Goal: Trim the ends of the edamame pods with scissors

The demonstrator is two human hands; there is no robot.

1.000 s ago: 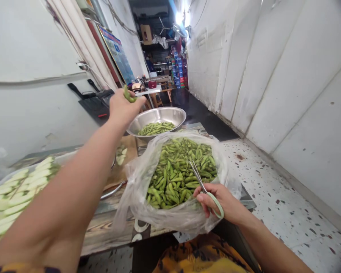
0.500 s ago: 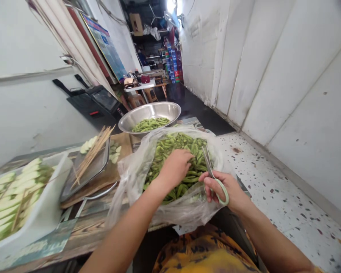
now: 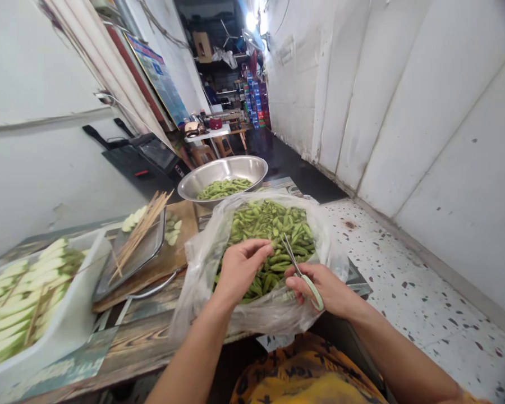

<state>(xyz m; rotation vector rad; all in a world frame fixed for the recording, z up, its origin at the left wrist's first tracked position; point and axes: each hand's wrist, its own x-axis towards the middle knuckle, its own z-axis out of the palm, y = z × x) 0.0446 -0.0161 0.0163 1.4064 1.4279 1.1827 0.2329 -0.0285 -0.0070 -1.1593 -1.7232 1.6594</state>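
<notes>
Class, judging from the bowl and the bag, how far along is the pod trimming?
Done: a thin layer of green pods lies in the steel bowl. In hand: the left hand picks at a pod in the plastic bag; the right hand holds scissors. Left: the bag's heaped pods, most of the job.

My left hand (image 3: 238, 268) covers the pods beneath it in the plastic bag (image 3: 202, 269), and its fingertips close out of sight, so what they pinch cannot be told. My right hand (image 3: 326, 289) hides part of the green handle of the scissors (image 3: 301, 272); whether the blades touch a pod is unclear. The bag's lower half is masked by its own crumpled film. The white tray (image 3: 67, 320) of pale slices is cut off by the left edge. The poster (image 3: 157, 76) on the wall is too small to read. The far room's shelves (image 3: 256, 101) are too small to make out.
</notes>
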